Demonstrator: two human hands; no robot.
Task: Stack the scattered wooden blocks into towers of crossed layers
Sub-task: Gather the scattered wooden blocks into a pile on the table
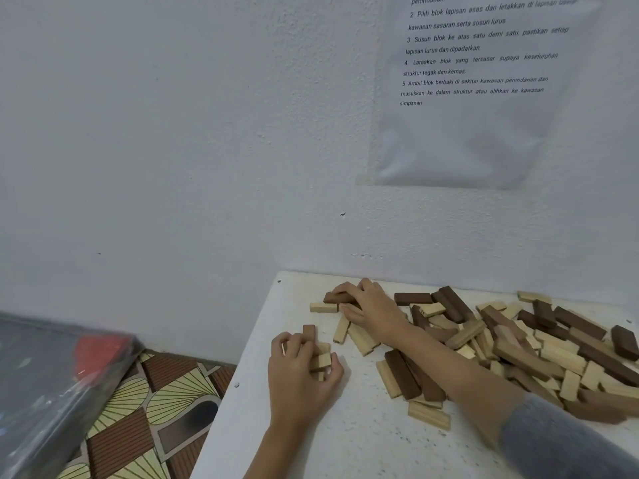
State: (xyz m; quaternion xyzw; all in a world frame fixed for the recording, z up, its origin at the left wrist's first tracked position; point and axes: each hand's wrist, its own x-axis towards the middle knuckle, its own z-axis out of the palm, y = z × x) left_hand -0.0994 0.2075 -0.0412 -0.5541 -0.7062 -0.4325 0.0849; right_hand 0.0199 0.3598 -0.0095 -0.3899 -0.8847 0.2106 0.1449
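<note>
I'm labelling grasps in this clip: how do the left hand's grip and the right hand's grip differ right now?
The left hand cups a small bundle of blocks, mostly pale with one dark end poking up; the right hand closes on one dark block. The left hand sits near the table's front-left corner; the right hand reaches further back, towards the wall. Both rest low on the table, closed around blocks.

A pale, rough-plastered wall (179,133) fills most of the view, lit evenly and softly. A printed sheet in a glossy plastic sleeve (473,95) hangs on it at upper right. Below stands a white, speckled table (363,440) — its far edge against the wall. The floor (148,406) at lower left carries a brown-and-cream fan pattern — partly covered by a dark plastic-wrapped bundle (52,382).
</note>
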